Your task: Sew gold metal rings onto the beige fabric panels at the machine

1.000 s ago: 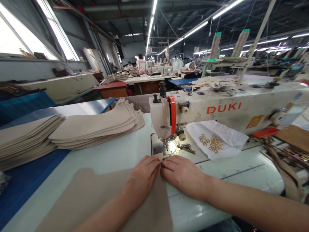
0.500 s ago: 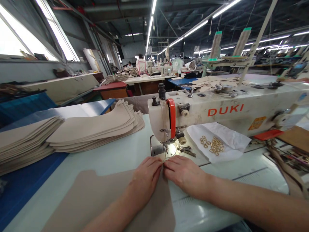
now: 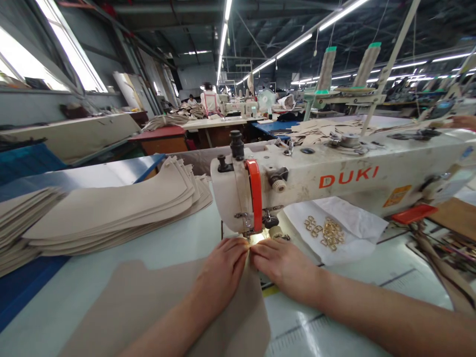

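Observation:
A beige cut panel (image 3: 148, 307) lies flat on the pale table (image 3: 178, 238) in front of me. Its far corner reaches the needle area under the head of a white DUKI sewing machine (image 3: 334, 173). My left hand (image 3: 223, 270) rests on the panel with its fingertips bent down on that corner. My right hand (image 3: 284, 265) meets it from the right, fingers closed on the same edge. The fingertips of both hands touch just below the presser foot, which they mostly hide.
Stacks of beige panels (image 3: 111, 208) lie at the left on the table and on a blue surface (image 3: 18, 292). Gold metal rings (image 3: 327, 230) sit on a white sheet (image 3: 357, 223) right of the needle. Straps and clutter (image 3: 446, 258) fill the far right.
Both hands and the panel corner have slid forward, from just short of the needle plate to right under the machine head. The view has come closer to the machine.

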Tool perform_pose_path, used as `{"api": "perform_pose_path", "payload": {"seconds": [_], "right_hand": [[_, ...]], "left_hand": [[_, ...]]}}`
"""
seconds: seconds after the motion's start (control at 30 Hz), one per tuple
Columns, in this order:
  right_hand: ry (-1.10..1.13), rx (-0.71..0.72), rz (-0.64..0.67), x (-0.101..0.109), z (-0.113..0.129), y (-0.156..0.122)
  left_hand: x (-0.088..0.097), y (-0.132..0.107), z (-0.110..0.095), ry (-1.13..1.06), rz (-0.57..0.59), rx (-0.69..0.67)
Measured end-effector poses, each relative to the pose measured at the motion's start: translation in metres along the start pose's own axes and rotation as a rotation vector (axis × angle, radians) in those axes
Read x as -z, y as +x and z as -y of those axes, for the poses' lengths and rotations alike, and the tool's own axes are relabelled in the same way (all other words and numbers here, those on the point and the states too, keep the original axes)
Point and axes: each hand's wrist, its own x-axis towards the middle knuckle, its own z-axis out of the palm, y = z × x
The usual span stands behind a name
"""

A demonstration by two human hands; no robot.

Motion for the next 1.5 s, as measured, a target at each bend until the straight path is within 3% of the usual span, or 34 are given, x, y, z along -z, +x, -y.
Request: {"api": "perform_pose_path", "payload": {"seconds": [0.7, 1.5], "right_hand": [[0.018, -0.024, -0.007, -0.0032, -0.0037, 0.0010], [0.004, -0.053, -0.083, -0.0065, -0.0017, -0.0021]], "left_hand": [[0.0008, 0.0059, 0.0012, -0.045, 0.024, 0.089], [0.0029, 0.0030, -0.0018, 0.023, 0.065, 0.009]]}}
